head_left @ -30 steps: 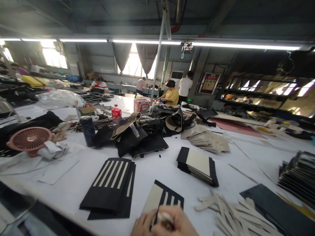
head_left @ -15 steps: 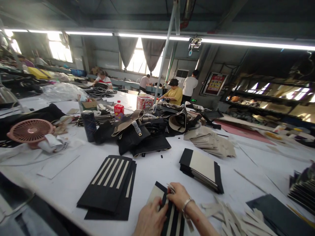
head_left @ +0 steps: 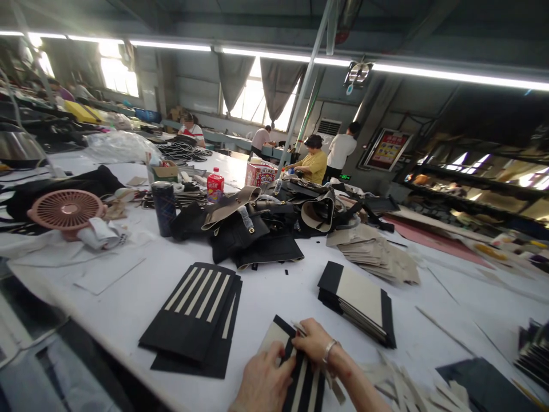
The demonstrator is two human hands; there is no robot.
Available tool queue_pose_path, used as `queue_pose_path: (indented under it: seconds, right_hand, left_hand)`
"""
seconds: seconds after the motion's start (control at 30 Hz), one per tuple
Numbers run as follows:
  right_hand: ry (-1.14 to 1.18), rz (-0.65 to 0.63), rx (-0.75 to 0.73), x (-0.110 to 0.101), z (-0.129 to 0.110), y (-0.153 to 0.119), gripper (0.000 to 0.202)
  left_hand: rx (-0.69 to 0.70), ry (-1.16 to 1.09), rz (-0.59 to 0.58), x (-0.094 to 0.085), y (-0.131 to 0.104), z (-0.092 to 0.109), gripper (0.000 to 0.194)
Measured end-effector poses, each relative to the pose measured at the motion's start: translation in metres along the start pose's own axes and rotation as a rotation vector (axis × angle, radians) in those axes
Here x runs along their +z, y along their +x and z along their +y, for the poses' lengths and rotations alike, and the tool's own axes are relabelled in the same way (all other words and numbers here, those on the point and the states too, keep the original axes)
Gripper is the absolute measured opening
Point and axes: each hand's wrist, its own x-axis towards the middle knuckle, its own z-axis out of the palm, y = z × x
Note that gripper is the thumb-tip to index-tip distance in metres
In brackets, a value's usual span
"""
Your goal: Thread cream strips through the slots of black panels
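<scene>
A black panel (head_left: 301,382) with pale beige strips running along it lies at the bottom centre, under both hands. My left hand (head_left: 266,379) rests on its left side, fingertips bent and touching the surface, thumb apart from the index finger. My right hand (head_left: 312,341), with a bracelet at the wrist, is closed in a pinch on thin beige strips (head_left: 334,387); their ends stick out above the fingers and below the palm. What lies right under the fingertips is hidden. Left of the hands are stacked black panels (head_left: 180,337), the top one with several beige strips.
Beyond the right hand stands a stack of black-and-beige panels (head_left: 360,300). Loose beige strips (head_left: 403,383) and a dark sheet (head_left: 484,380) lie at the right. Black bag pieces (head_left: 244,234), a dark cylinder (head_left: 163,209) and a pink fan (head_left: 67,209) stand farther back. Other people work beyond.
The view has tilted and shifted slightly, so the scene sits farther right. Both hands stay at the panel, the right still pinching the strips.
</scene>
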Motion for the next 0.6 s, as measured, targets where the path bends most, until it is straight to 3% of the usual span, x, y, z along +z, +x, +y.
queue_pose_path:
  seconds: [0.23,0.43,0.6]
  right_hand:
    - [-0.092,0.050,-0.009,0.007,0.000,0.004,0.015]
    - [-0.035,0.024,0.067,-0.002,-0.001,0.007,0.014]
    - [-0.028,0.046,0.046,-0.003,0.003,0.005,0.009]
  left_hand:
    - [-0.005,-0.013,-0.009,0.002,0.000,0.000,0.048]
    - [-0.033,-0.009,-0.030,-0.002,0.000,0.001,0.043]
    - [0.000,-0.070,-0.067,-0.004,0.001,-0.002,0.039]
